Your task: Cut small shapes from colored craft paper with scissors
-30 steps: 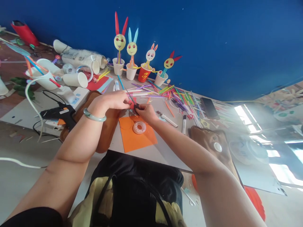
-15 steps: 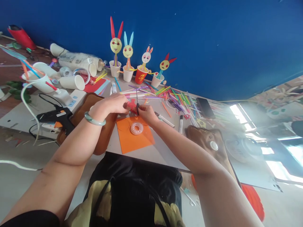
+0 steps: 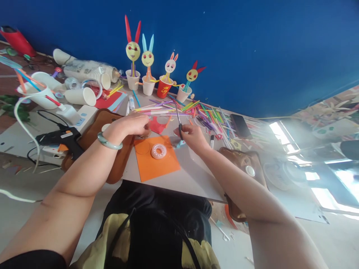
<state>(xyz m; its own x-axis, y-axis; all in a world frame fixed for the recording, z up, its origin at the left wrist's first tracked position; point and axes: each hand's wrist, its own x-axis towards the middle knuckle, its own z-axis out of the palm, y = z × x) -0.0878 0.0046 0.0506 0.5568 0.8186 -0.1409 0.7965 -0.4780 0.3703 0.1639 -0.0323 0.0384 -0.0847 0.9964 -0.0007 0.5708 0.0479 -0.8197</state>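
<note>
My right hand (image 3: 193,136) has its fingers wrapped in the black handles of a pair of scissors (image 3: 179,120), whose blades point away toward the straws. Beside it on the table is a small light-blue scrap (image 3: 181,144). My left hand (image 3: 140,125) is closed, its fingertips curled down over the far left corner of an orange paper sheet (image 3: 159,170); what they pinch, if anything, is hidden. A cut piece of red paper (image 3: 157,125) lies just right of the left fingers. On the orange sheet rests a clear tape roll (image 3: 154,152).
Several cup figures with rabbit ears, among them a red cup (image 3: 164,88), stand by the blue wall. Colourful straws (image 3: 207,116) are scattered behind my hands. A black glue gun (image 3: 67,140), a brown pouch (image 3: 123,164) and paper cups (image 3: 81,96) are at left; a phone (image 3: 241,126) is at right.
My right hand has moved right with the scissors, away from the red paper and my left hand. The red paper now shows between the hands. The view has shifted slightly.
</note>
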